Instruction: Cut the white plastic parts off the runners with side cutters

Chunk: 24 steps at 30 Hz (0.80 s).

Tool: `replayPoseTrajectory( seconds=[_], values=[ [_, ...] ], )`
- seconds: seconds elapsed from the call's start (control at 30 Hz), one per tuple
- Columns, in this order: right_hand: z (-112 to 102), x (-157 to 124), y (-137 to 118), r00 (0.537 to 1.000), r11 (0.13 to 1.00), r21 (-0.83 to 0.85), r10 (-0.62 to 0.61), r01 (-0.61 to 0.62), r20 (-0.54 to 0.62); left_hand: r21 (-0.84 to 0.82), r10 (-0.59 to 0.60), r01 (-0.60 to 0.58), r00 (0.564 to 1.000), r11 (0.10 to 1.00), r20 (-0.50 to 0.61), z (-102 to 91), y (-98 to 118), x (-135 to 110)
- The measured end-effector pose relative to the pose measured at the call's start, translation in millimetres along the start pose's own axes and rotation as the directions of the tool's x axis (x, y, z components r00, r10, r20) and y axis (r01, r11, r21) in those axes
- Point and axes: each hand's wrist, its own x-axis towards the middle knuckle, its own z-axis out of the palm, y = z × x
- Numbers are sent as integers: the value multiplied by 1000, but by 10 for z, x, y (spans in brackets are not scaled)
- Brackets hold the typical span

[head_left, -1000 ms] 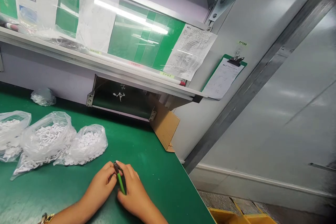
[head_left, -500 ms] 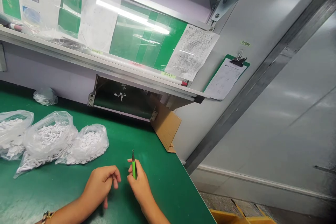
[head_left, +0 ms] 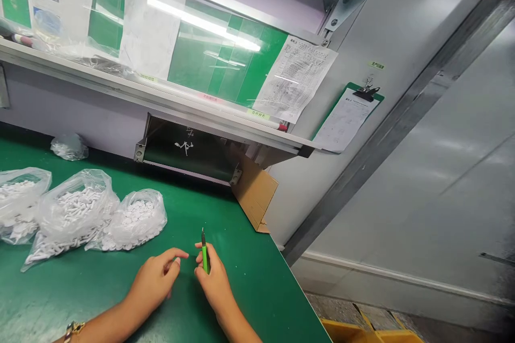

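My right hand (head_left: 212, 276) is closed round a slim green craft knife (head_left: 205, 258), whose dark collar and thin tip point up and away from me. To its left, my left hand (head_left: 155, 278) hovers over the green table (head_left: 197, 209) with its index finger stretched toward the knife. The thumb lies a little below that finger, and the other fingers are curled and partly hidden. I see nothing held in the left hand, and the two hands do not touch. A bracelet (head_left: 74, 330) circles the left wrist.
Clear plastic bags of small white parts stand at the left, the nearest bag (head_left: 139, 220) beyond my left hand. A dark chute (head_left: 189, 153) and a cardboard flap (head_left: 257, 193) are at the back. Above hangs a shelf edge (head_left: 177, 94); a clipboard (head_left: 346, 118) hangs on the right wall.
My left hand has turned, its index finger straightening toward the right and its thumb coming up beside it. The right hand and the craft knife stay almost where they were.
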Motion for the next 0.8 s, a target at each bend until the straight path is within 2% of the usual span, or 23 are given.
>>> replayPoseTrajectory(
  seconds=[0.17,0.23,0.37,0.53,0.67,0.8],
  values=[
    [2,3,11,1000,1000,-21,-4,4,-6,-47,-155,160,984,986,88,7,-21,8],
    [4,5,22,1000,1000,-23,-5,5,-7,-37,-179,183,980,983,92,9,-11,-10],
    [7,2,18,1000,1000,-26,-11,10,-11,35,-92,92,996,995,8,13,19,-44],
    [6,13,27,1000,1000,-16,-22,21,-8,24,-8,11,995,1000,-98,15,-36,-4],
    [-29,68,135,999,999,12,-41,41,-23,53,14,-9,996,999,-83,24,-88,49],
    [-52,181,263,984,995,-21,-97,95,-146,157,79,-70,995,985,-53,59,-112,74]
  ],
)
